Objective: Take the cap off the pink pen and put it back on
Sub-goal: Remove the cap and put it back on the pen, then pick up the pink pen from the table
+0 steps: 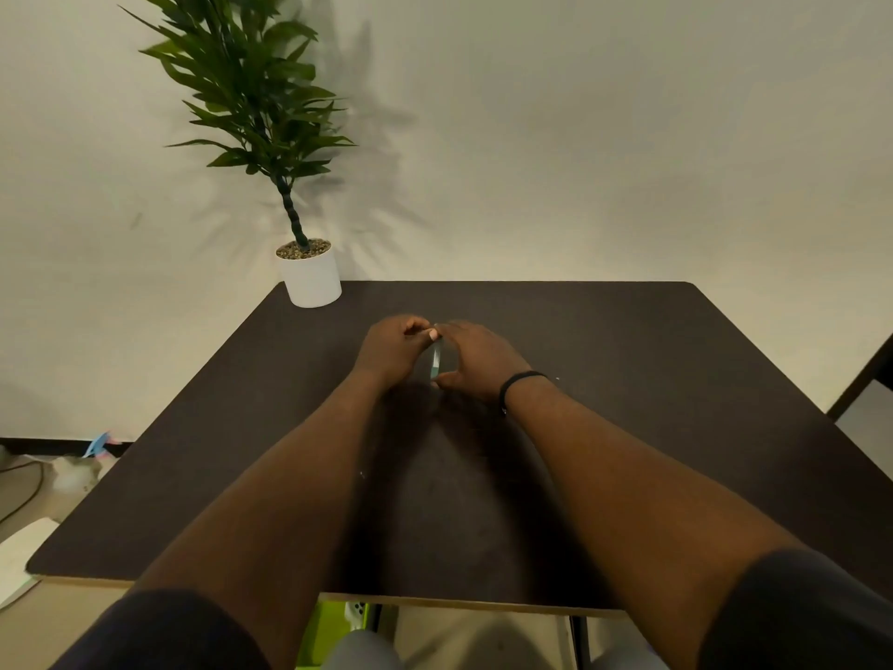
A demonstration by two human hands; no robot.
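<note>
Along the far left edge of the frame, floor clutter: a white sheet [19, 553] low down, a cable [21, 495] above it, a small blue and pink scrap [99, 444] against the dark baseboard. Upper left, leaning toward the top of the frame, a leafy green plant [251, 89] on a dark ringed stem, rooted in a white pot [311, 278] topped with gravel, standing on the back left corner of the dark brown table [628, 379]. Behind it, a pale wall [580, 137] with the plant's shadow on it.

Left of centre, the left hand [394, 350], fingers curled, thumb and fingertips pinching at the upper end of the pen [436, 362]. Between the two hands, only a short, slim, pale stretch of that pen on show, greenish near its lower end, running roughly up and down in the frame, just above or on the tabletop; colour hard to judge, cap not distinguishable from barrel, so cap on or off cannot be told. Just right of centre, the right hand [476, 360], fingers arched over the pen and thumb tucked against its lower end, grasping it. On the right wrist, a black band [519, 379].

Bottom corners, dark sleeves [797, 616] on both upper arms. Far right edge, a dark slanted piece of furniture [865, 374].
</note>
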